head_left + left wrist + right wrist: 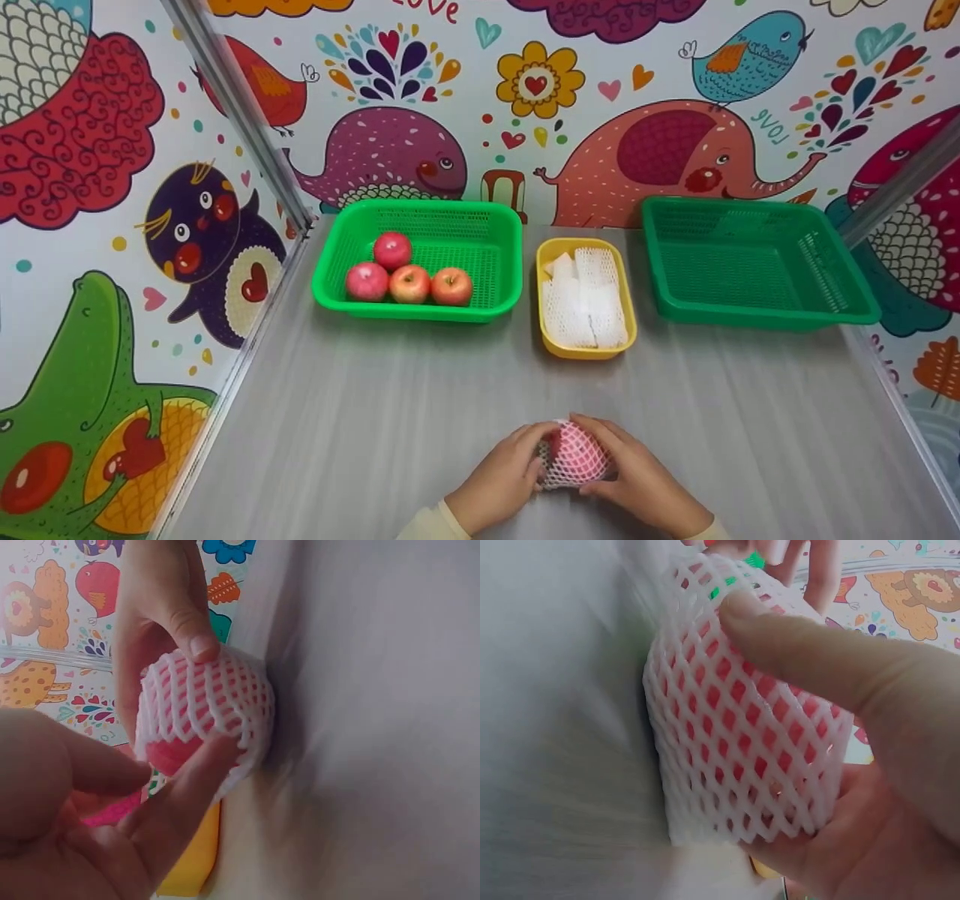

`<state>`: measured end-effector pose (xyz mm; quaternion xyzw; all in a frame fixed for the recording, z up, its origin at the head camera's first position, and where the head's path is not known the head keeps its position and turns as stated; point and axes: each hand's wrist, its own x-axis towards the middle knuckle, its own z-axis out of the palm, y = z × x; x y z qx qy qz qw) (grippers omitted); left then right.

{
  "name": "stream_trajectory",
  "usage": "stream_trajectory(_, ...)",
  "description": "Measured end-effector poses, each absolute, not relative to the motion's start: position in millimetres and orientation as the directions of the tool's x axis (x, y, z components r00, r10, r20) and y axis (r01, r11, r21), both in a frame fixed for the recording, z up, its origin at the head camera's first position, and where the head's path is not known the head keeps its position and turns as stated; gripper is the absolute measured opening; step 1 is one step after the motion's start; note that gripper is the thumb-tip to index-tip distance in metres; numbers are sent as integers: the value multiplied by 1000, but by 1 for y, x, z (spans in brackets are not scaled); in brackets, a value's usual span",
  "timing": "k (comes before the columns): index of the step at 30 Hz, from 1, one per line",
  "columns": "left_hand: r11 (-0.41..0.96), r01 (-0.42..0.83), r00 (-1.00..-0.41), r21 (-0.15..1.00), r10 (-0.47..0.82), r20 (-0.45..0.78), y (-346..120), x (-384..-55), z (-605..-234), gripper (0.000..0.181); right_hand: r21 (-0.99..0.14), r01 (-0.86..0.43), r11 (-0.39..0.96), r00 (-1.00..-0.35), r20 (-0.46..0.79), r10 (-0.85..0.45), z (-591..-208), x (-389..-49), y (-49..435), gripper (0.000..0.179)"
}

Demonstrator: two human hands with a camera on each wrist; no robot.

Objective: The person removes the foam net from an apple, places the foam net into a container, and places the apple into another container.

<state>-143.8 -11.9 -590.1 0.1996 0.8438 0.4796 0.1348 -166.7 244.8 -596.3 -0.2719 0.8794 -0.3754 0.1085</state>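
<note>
A red apple (172,756) sits inside a white foam net sleeve (581,456) near the table's front edge, between the two hands. From the right side my right hand (646,480) grips the sleeved apple, its thumb lying across the mesh in the right wrist view. My left hand (501,474) holds the sleeve's open left edge with thumb and fingers. Bare red skin shows at that opening in the left wrist view, while mesh covers the rest of the fruit.
A bright green basket (416,311) with several apples (409,284) stands at the back left. Beside it, a yellow basket (587,352) contains white foam net sleeves (585,300). A dark green basket (761,315) is at the back right. Patterned walls (465,45) enclose the table.
</note>
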Motion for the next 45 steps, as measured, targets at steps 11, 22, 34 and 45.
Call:
stream_trajectory(11, 436, 144, -894, 888, 442, -72, -1, -151, -595, 78, -710, -414, 570, -847, 70, -527, -600, -164, 249, 87)
stream_trajectory(22, 537, 222, -921, 814, 390, -6, 3, -149, -599, 79, -691, -443, 572, -855, 133, -502, -601, -163, 252, 78)
stream_trajectory(34, 460, 203, -939, 864, 341, 39, -7, -148, -597, 75, -687, -406, 603, -905, 211, -370, -598, -165, 256, 53)
stream_trajectory(45, 529, 209, -954, 822, 297, 51, -16, -149, -599, 79, -718, -354, 600, -927, 182, -329, -598, -168, 257, 37)
